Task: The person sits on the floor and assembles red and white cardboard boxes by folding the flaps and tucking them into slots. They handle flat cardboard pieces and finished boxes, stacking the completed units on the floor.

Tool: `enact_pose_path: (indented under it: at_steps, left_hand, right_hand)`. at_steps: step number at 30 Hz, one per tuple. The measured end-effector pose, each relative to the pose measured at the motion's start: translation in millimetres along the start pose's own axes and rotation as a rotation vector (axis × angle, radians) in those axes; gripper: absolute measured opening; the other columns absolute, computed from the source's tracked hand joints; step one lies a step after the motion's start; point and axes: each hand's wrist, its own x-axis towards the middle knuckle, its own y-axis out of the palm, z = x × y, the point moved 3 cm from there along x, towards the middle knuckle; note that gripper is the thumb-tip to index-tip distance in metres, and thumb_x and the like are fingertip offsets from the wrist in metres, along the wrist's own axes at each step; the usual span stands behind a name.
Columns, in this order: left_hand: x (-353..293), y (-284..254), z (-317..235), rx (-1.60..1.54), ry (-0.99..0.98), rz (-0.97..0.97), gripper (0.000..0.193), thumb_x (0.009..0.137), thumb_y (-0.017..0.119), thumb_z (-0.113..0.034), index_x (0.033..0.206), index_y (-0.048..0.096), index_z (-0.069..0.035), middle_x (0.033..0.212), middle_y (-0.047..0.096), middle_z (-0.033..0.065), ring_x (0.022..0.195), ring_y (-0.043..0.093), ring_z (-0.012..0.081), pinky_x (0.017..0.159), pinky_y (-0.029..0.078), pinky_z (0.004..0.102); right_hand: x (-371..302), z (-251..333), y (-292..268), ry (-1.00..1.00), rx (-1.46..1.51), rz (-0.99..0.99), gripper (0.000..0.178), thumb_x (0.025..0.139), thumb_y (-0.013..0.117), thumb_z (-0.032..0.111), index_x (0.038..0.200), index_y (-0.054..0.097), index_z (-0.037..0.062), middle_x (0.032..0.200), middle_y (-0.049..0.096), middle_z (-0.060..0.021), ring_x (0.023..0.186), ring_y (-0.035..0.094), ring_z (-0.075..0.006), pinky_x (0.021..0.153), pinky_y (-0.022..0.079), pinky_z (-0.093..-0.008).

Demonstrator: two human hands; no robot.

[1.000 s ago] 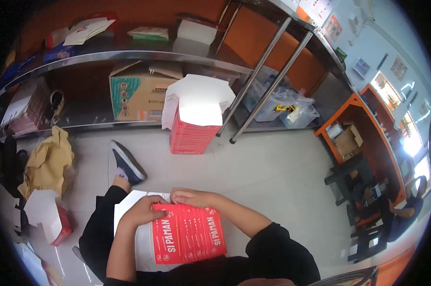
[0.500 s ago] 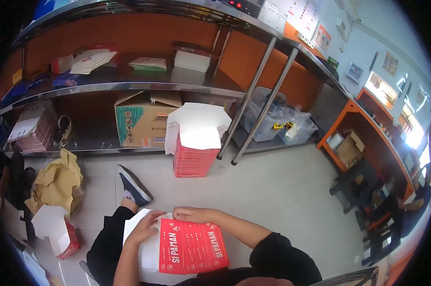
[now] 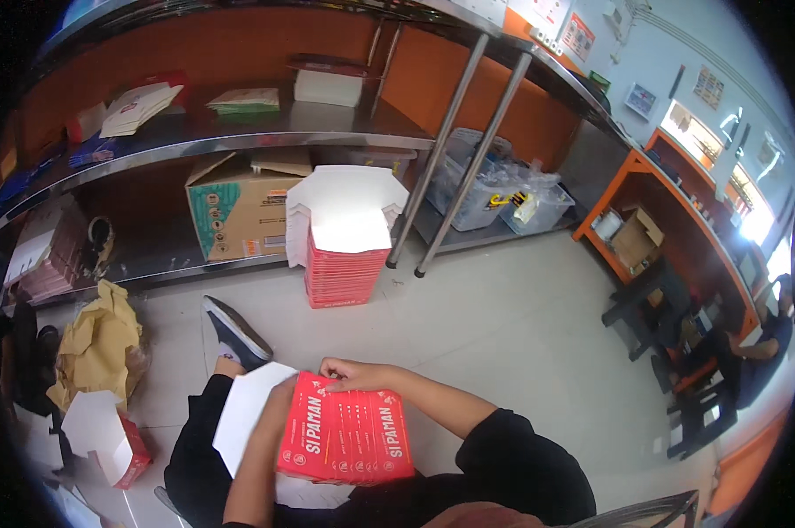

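Note:
On my lap lies a flat red printed food carton [image 3: 344, 440], its white inner flap [image 3: 249, 409] spreading out to the left. My right hand [image 3: 355, 375] is closed on the carton's far edge, with the fingers curled and the thumb over the red face. Along the left side, my left hand [image 3: 280, 394] reaches behind the red panel, which hides its fingers. Beyond my lap, a tall nested stack of red cartons [image 3: 344, 275] with white open flaps stands on the floor. One formed carton [image 3: 126, 449] sits open at the left.
Crumpled brown paper [image 3: 102, 348] lies at the left on the tiled floor. A steel shelf [image 3: 239, 139] bears flat packages; a cardboard box [image 3: 239, 211] rests on its lower level. Clear plastic bins [image 3: 481, 198] stand behind the table legs. Another person [image 3: 762, 348] sits far right beside black stools [image 3: 648, 299].
The red panel has tilted up and shifted slightly left. My left hand has gone from the white flap to behind the panel. The whole view has shifted a little.

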Motion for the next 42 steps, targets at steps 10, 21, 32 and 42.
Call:
enact_pose_path:
  at_steps: [10, 21, 32, 42]
  left_hand:
    - [-67.9, -18.1, -38.1, -0.313, 0.010, 0.009, 0.076, 0.076, 0.057, -0.043, 0.133, 0.026, -0.004, 0.136, 0.030, 0.0138, 0.126, 0.027, 0.0276, 0.102, 0.020, 0.0364]
    - [-58.3, -0.4, -41.1, -0.391, 0.004, 0.084, 0.079, 0.067, 0.067, -0.020, 0.132, 0.027, -0.002, 0.136, 0.027, 0.0140, 0.127, 0.025, 0.0269, 0.102, 0.023, 0.0355]
    - [-73.3, -4.3, 0.1, -0.308, -0.018, -0.066, 0.062, 0.068, 0.068, -0.014, 0.120, 0.036, 0.000, 0.109, 0.043, 0.0098, 0.103, 0.044, 0.0217, 0.087, 0.037, 0.0330]
    - [-76.1, -12.7, 41.4, -0.092, -0.152, -0.088, 0.061, 0.075, 0.065, -0.013, 0.124, 0.030, -0.002, 0.121, 0.038, 0.0139, 0.110, 0.040, 0.0252, 0.091, 0.036, 0.0377]
  right_hand:
    - [-83.0, -8.0, 59.4, 0.332, 0.743, -1.198, 0.031, 0.089, 0.046, 0.035, 0.101, 0.030, 0.0110, 0.095, 0.040, -0.0042, 0.091, 0.042, -0.0111, 0.080, 0.040, -0.0289]
    - [-128.7, 3.9, 126.9, 0.324, 0.536, -1.094, 0.042, 0.085, 0.053, 0.038, 0.106, 0.032, 0.0078, 0.085, 0.044, -0.0043, 0.074, 0.046, -0.0085, 0.059, 0.040, -0.0231]
    - [-105.4, 57.6, 36.4, -0.140, -0.235, -1.097, 0.033, 0.074, 0.058, 0.006, 0.102, 0.041, 0.0052, 0.104, 0.039, -0.0102, 0.097, 0.041, -0.0207, 0.084, 0.036, -0.0307]
    - [42.8, 29.7, 24.0, -0.207, -0.270, 0.180, 0.046, 0.071, 0.063, 0.025, 0.111, 0.052, 0.0048, 0.110, 0.051, -0.0151, 0.109, 0.043, -0.0277, 0.093, 0.033, -0.0344]
